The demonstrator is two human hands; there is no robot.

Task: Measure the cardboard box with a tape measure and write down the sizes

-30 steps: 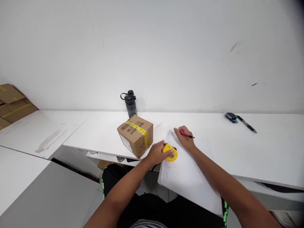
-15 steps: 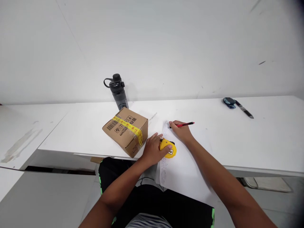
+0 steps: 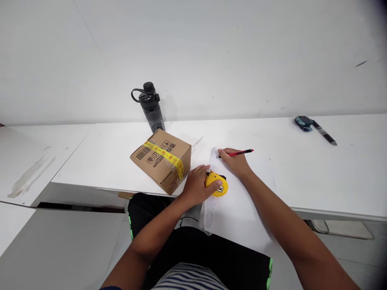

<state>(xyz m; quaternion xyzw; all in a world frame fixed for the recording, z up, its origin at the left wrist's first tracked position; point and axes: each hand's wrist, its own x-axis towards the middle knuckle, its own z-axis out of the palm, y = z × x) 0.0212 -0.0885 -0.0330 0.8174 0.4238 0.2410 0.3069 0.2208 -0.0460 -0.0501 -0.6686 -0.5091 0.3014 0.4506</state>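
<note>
White desk (image 3: 320,173) against pale wall (image 3: 193,52); at left, bottle (image 3: 151,108), taped carton (image 3: 159,163) on its near side; left hand (image 3: 197,186) grips yellow tape measure (image 3: 215,184) over paper (image 3: 236,219); writing (image 3: 208,217) down paper's left margin, remainder looks unfilled; right hand (image 3: 237,163) pinches red pen (image 3: 242,153) at paper's far left.

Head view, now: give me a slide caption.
Left hand grips yellow tape measure, right hand a red-and-black pen over paper, beside a taped box.

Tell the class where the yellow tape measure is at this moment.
In the head view, the yellow tape measure is in the left hand, over the left side of the paper, right of the cardboard box.
</note>
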